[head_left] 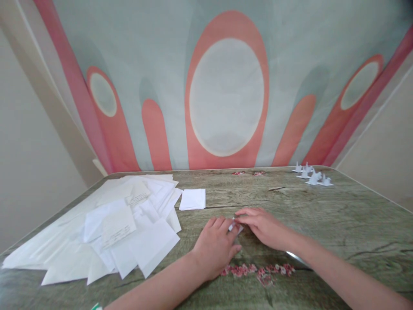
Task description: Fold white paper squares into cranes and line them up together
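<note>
A small piece of folded white paper [239, 228] lies on the wooden table between my hands, mostly covered by fingers. My left hand [217, 244] rests over its left side, fingers bent down onto it and thumb lying nearer to me. From the right, my right hand [263, 227] reaches in, its fingertips gripping the paper's far edge. The paper's exact shape is hidden. A short stack of white paper squares [192, 199] sits just beyond my left hand.
Loose white sheets [155, 245] spread in a large overlapping pile across the table's left side. Several small folded paper figures [313, 177] stand at the far right corner. A printed cloth [167, 51] hangs behind the table [348, 215]. Pink flower prints [240, 270] mark the near tabletop.
</note>
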Available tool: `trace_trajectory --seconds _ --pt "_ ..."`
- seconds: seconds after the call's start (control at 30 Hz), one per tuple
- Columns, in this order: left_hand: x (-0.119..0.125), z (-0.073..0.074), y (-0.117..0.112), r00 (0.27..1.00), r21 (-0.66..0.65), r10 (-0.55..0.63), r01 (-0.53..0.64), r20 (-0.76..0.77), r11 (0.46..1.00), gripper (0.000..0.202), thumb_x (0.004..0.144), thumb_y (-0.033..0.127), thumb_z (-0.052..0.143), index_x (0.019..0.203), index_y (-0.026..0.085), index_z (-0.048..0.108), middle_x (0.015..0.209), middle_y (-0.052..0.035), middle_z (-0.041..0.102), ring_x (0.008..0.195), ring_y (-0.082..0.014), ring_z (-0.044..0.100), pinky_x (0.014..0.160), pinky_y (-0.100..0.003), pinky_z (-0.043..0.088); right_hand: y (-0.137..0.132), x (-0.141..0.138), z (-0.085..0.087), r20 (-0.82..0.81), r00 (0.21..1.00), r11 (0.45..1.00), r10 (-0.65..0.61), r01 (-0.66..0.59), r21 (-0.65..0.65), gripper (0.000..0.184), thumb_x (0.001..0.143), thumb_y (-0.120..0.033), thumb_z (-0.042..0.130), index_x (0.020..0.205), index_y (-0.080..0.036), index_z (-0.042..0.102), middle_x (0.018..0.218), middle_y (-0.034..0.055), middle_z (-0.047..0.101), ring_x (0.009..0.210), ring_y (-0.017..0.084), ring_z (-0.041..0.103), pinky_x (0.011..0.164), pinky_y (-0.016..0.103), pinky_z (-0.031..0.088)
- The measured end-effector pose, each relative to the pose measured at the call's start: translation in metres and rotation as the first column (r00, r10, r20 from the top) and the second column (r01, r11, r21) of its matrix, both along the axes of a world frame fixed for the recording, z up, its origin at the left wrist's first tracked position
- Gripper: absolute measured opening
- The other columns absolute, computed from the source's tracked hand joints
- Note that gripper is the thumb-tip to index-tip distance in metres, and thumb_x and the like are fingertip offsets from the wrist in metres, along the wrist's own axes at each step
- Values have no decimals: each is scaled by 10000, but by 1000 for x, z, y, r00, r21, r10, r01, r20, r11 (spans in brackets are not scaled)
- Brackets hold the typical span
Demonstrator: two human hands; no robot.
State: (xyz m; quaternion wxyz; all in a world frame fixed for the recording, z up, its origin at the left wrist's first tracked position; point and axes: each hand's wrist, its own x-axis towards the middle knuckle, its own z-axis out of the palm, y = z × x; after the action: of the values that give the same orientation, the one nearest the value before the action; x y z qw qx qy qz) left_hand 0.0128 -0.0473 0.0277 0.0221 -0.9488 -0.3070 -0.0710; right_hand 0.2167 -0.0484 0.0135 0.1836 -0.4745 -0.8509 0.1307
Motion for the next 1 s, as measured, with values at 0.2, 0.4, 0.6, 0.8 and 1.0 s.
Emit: trace_trajectory --seconds 0.2,0.4,0.6,0.8,1.0 --pt "3 -4 -4 998 -65 48 -47 26 997 570 835 555 442 1276 194 407 1245 -110 483 1146 -278 421 963 -435 341 -7 -5 -8 -24 999 999 -32 33 30 506 806 -31 372 1218 -278 535 1232 39 537 1076 196 481 941 399 349" --pt "-7 2 1 999 -109 -42 40 -22 993 415 922 345 357 1302 181 393 1353 -105 412 1251 -246 354 1013 -398 307 -6 -3 -4 65 997 999 -30 29 14 548 769 -6 389 1200 -306 547 1249 21 519 1087 206 465 947 422 324" --pt "-21 10 6 990 -248 -139 130 -17 960 409 924 368 361 1314 248 400 1400 -68 366 1292 -250 312 1048 -405 268 -2 -1 -7 62 997 999 -45 44 10 473 812 -67 411 1177 -325 566 1262 22 505 1101 217 463 935 433 338" --pt "-23 5 5 992 -279 -105 119 66 953 415 892 376 441 1294 274 426 1388 -36 390 1286 -268 316 1040 -433 279 3 6 -18 -117 992 997 -51 44 -58 398 828 -124 451 1150 -312 590 1271 37 498 1127 215 472 948 427 353" --pt "-23 -2 6 990 -284 -94 121 107 951 492 870 343 488 1328 199 380 1387 -66 393 1276 -255 339 1055 -404 271 1 2 -25 -294 949 994 -112 106 -36 397 791 -163 535 1176 -256 567 1153 69 573 911 184 575 816 354 448"
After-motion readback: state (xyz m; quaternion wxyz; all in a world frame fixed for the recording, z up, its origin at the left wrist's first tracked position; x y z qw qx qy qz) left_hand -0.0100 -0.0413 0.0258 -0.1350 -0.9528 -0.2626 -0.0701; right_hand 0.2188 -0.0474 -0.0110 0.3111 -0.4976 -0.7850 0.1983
